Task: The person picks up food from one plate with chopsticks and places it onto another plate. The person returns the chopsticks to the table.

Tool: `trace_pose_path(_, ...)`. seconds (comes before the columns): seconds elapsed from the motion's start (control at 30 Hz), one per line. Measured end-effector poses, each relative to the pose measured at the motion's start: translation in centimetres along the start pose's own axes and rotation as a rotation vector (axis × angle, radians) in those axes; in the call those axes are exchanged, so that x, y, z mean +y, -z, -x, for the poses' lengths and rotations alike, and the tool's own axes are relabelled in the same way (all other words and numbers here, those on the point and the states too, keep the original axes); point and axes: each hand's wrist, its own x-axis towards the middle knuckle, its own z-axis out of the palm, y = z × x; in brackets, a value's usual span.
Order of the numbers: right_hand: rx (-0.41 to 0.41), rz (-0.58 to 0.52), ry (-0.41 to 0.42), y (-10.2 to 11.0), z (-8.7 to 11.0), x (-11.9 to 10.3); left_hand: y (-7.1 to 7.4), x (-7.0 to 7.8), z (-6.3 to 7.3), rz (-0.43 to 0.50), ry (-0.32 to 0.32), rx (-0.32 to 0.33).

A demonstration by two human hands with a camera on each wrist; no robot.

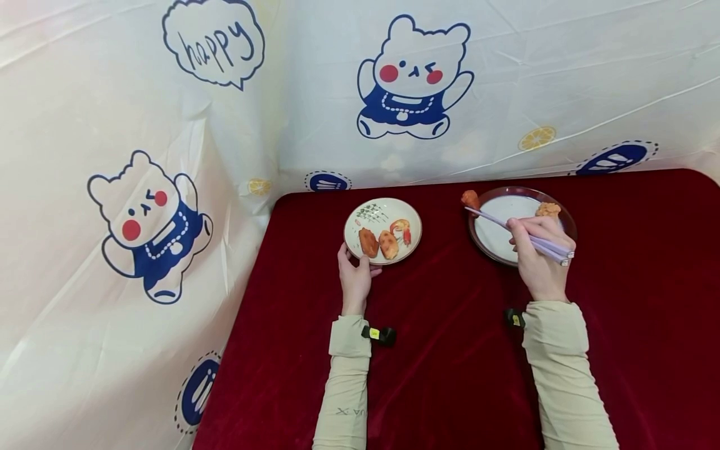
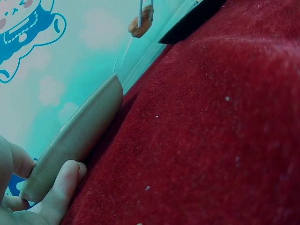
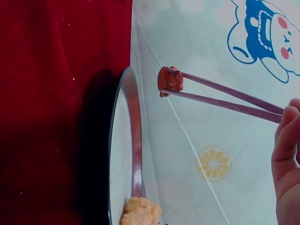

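My left hand [image 1: 356,281] grips the near left rim of a small cream plate [image 1: 388,206], thumb over the edge and fingers beneath. On that plate lie two browned food pieces [image 1: 368,242] and a shrimp [image 1: 402,230], beside a printed green leaf pattern. My right hand [image 1: 541,256] holds a pair of lilac chopsticks [image 1: 495,220]. Their tips pinch a reddish-brown food piece [image 3: 170,81], raised above the left rim of a larger dark-rimmed plate [image 1: 569,215]. A pale golden fried piece [image 1: 548,210] sits at that plate's right side, behind my right hand.
Dark red velvet cloth [image 1: 439,350] covers the table. White sheeting [image 1: 315,94] printed with bears hangs close behind the table and along its left side. Each wrist wears a black strapped camera [image 1: 387,336].
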Motion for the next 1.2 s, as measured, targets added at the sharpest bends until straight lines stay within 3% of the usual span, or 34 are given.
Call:
trace_pose_path(0.37,-0.045,0.014,0.06,-0.9,0.7,-2.6,0.1,0.0,0.0,0.003,0.011,-0.004)
trace_pose_path(0.67,-0.072,-0.016,0.117,-2.0,1.4,-2.9,0.1,-0.2,-0.2,-0.003,0.005,-0.002)
trace_pose_path(0.93,-0.123,-0.075,0.142,-3.1,1.9,-1.8,0.1,-2.6,-1.9,0.014,0.01,0.0)
trace_pose_path(1.2,-0.174,-0.105,0.163,-3.7,2.3,-1.6,-0.1,-3.0,-2.1,0.0,-0.013,0.035)
